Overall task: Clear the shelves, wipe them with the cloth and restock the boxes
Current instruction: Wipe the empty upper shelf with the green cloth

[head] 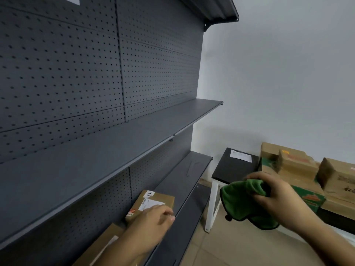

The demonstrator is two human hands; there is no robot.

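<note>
Your right hand (pixel 276 196) clamps bunched green cloth (pixel 247 204) in the air, out beyond lower shelf (pixel 192 169) edge. Your left hand (pixel 153 219) rests on labelled cardboard box (pixel 151 202) on lower shelf; blur hides whether fingers grip. Second box (pixel 103 244) nearer you, same shelf. Cartons (pixel 299 164) stacked beside black counter (pixel 234 166).

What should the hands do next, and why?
Probably the left hand should lift the box off the lower shelf. That box and a second box sit there, so the cloth in the right hand cannot wipe under them yet.
</note>
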